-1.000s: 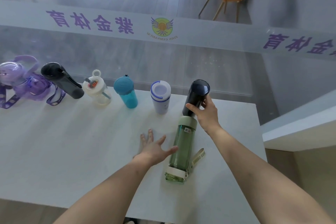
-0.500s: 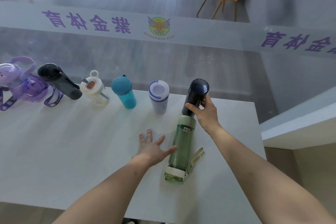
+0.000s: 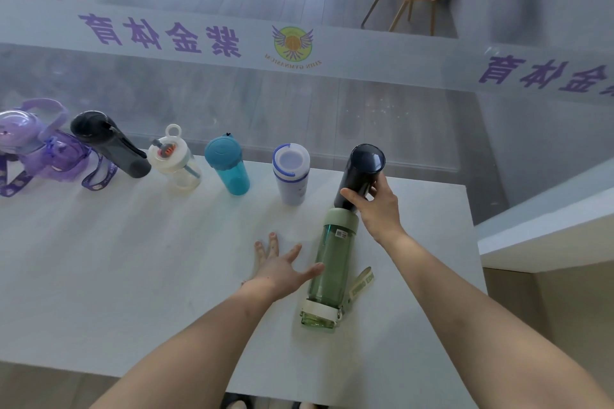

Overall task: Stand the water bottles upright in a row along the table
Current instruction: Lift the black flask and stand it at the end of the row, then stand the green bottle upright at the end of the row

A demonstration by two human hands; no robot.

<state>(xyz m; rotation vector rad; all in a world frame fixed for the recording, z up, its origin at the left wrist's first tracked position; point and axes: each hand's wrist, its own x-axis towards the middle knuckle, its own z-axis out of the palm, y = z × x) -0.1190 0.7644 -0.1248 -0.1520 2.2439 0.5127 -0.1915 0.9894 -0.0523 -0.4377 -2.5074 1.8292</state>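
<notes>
**While one bottle is held, another is lying flat**

While I am watching through the head camera, the right hand (image 3: 378,206) is closing around the lower part of the dark navy bottle (image 3: 362,173), which is standing at the right end of the row near the far edge of the white table (image 3: 116,259). The right arm is reaching forward, with the wrist bent a little to the left. The left hand (image 3: 282,267) is resting palm down with fingers spread wide, holding nothing, its thumb touching the green bottle (image 3: 330,267). This bottle is lying on its side, cap toward me. Further left, the lavender cup (image 3: 291,178), teal bottle (image 3: 227,164), clear bottle (image 3: 174,158), black bottle (image 3: 109,143) and purple bottle (image 3: 36,143) are standing in line.
</notes>
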